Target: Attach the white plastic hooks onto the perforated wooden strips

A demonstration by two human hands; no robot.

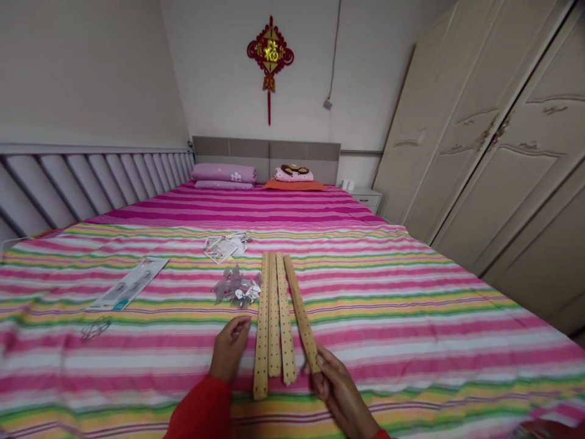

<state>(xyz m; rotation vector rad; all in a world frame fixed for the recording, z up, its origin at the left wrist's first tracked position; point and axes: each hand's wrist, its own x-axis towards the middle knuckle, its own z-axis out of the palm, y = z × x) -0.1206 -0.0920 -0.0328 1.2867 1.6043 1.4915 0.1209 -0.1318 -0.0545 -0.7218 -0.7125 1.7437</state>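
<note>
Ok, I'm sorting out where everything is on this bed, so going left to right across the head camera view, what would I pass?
thin loop → packaging card → metal pieces → holed wooden strips → right hand → wardrobe

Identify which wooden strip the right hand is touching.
The rightmost strip, its near end in the right hand; it slants away from the other three, which lie close together.
</note>
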